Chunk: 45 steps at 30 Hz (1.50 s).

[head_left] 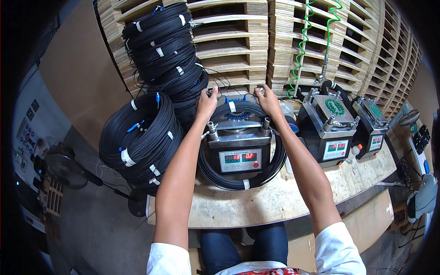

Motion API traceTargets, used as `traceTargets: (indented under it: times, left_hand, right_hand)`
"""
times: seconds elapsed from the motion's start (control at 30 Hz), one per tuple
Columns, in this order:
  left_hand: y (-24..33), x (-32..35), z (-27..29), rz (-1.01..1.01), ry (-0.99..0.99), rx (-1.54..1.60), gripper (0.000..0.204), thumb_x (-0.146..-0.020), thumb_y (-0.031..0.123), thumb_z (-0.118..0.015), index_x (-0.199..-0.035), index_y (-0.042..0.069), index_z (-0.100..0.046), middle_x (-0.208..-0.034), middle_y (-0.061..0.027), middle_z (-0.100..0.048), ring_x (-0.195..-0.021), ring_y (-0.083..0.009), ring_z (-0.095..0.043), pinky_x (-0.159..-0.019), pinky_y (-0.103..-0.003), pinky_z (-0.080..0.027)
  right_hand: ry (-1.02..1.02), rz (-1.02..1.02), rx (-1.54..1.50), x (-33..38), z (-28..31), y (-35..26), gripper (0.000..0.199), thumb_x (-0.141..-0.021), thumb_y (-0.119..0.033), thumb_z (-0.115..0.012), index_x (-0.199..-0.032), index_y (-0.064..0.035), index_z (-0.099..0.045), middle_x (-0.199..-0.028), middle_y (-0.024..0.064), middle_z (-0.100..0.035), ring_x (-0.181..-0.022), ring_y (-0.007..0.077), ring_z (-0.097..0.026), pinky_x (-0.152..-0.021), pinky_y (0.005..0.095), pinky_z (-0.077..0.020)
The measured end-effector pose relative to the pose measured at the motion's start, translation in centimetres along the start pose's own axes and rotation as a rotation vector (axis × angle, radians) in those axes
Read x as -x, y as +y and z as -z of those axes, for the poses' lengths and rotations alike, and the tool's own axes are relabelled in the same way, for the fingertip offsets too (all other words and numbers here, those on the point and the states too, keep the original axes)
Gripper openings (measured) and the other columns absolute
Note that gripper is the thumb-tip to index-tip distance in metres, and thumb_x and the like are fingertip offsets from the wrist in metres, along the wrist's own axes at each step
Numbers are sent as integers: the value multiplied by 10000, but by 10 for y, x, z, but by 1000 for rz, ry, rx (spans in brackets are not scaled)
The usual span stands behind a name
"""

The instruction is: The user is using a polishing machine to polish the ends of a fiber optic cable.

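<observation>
Thumb and fingers of the left hand point(207, 102) close around a small metal corner knob, mostly hidden, a little above the centre of the frame. Bare and likewise curled, the right hand point(268, 101) closes on a silvery corner knob point(261, 90) level with it; how firmly either one grips, I cannot tell. Both knobs sit at the far corners of a black box-shaped machine with a steel top point(238, 139), which lies between the forearms at mid-frame. Short blue connectors point(236, 117) line its top plate, and its white panel point(240, 160) shows lit red digits. Around the machine runs a thick coil of black cable point(211, 176), bound with white tape, its near curve resting on the pale plywood table point(261, 206). Toward the left of the frame stands a large black cable coil point(137, 133), with a tall stack of coils point(160, 48) above it at upper left. Right of centre, two similar machines bear green rings point(334, 107) on top. Wooden pallets point(224, 50) fill the upper background.
</observation>
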<state>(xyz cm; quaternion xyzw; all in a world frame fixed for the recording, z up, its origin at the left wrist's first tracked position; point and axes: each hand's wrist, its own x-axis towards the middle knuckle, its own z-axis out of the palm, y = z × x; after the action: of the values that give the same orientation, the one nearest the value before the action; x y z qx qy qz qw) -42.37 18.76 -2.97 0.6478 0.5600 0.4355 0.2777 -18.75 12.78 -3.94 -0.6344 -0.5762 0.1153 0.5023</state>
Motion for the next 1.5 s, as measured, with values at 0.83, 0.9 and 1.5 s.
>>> traceTargets:
  times: [0.83, 0.9, 1.5]
  left_hand:
    - [4, 4, 2, -3, 2, -38, 874, -919, 653, -530, -1458, -24, -412, -1442, -315, -465, -1359, -418, -449, -1124, -438, -349]
    - [1, 2, 2, -34, 43, -70, 875, -905, 651, -547, -1465, -5, -403, -1414, -312, -493, -1330, -431, -474, -1112, -442, -364]
    - [7, 1, 5, 77, -16, 50, 866, -952, 712, -378, -1461, 13, -424, -1471, -281, -449, -1388, -405, -413, -1137, -431, -323]
  right_hand:
    - [55, 51, -80, 1, -1, 0, 402, -971, -298, -611, -1270, -29, -597, -772, 237, -645, -774, 369, -666, -757, 431, -508]
    - [67, 72, -89, 1, -2, -2, 392, -972, -285, -610, -1265, -24, -598, -711, 213, -618, -706, 347, -648, -721, 428, -500]
    - [34, 23, -55, 2, 1, -3, 416, -987, -335, -602, -1263, -24, -587, -934, 256, -707, -919, 374, -707, -831, 412, -527]
